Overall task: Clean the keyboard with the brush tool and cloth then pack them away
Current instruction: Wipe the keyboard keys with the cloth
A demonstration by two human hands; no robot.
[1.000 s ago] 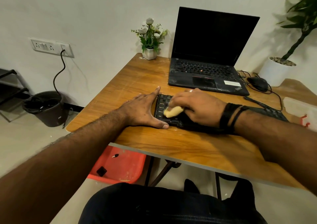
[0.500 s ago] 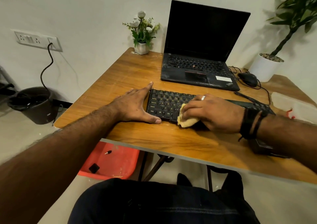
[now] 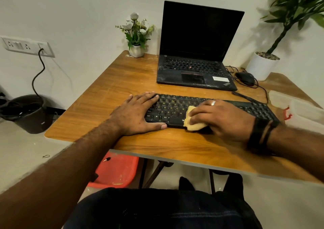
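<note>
Left hand (image 3: 138, 114): still flat and open, bracing the keyboard's (image 3: 175, 109) left end.
Right hand (image 3: 222, 117): clutching the yellow cloth (image 3: 190, 122), slid right to the front-middle keys.
Counter (image 3: 122, 81): wooden, against a white wall.

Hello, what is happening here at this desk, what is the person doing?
A person is cleaning a black keyboard on a wooden table. The right hand presses a yellow cloth on the keyboard's near edge, around the middle. The left hand lies flat on the keyboard's left end. An open laptop, screen dark, stands behind. No brush tool is visible.
</note>
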